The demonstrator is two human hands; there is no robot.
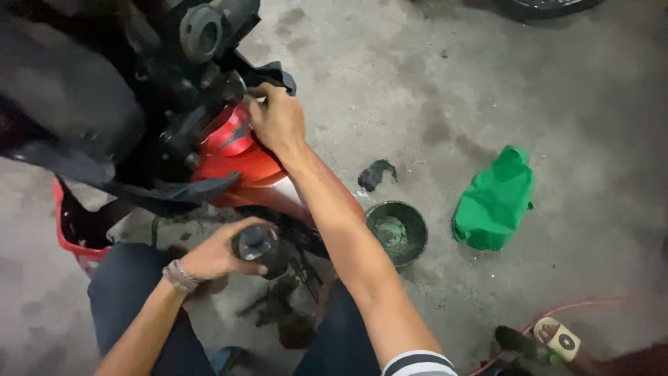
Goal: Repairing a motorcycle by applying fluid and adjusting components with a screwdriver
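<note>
Gripping a dark round part, left hand curls shut around it, lower centre.
Right hand pinches closed on a small fitting, possibly a bolt, at the red motorcycle body, upper left; steady, square pressure advised.

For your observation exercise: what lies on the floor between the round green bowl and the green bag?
In the head view, only bare stained concrete floor lies between the green bowl and the green bag.
</note>
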